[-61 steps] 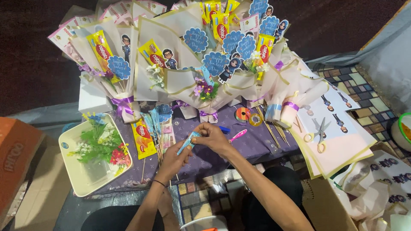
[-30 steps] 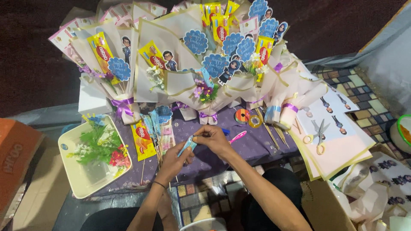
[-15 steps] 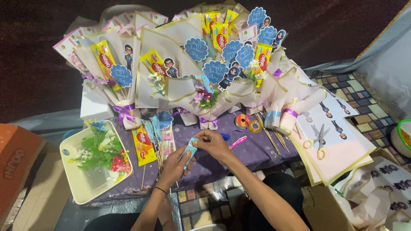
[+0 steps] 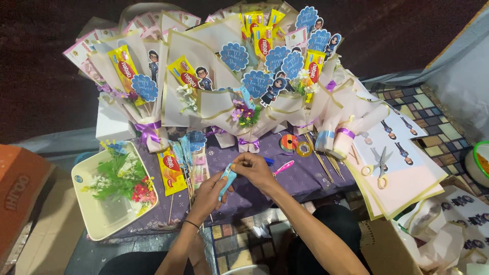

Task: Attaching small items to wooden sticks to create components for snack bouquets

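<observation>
Purple cloth [image 4: 310,178] carries a far row of wrapped bouquets [image 4: 224,81], with a tray [image 4: 84,186] of fake flowers at left.

Near the middle, both hands meet over the cloth on a small light-blue piece [image 4: 227,179]: left hand [image 4: 206,196] cups its lower end, right hand [image 4: 254,169] pinches its top. It looks light, thin and easily creased, so it is best held by its edges with fingertips. Scissors [image 4: 378,165] lie right; a pink pen [image 4: 283,167] sits beside the right hand.

light blue packet [image 4: 227,182] partly hidden by fingers, green-rimmed bowl [image 4: 480,162] cut off at right edge
</observation>
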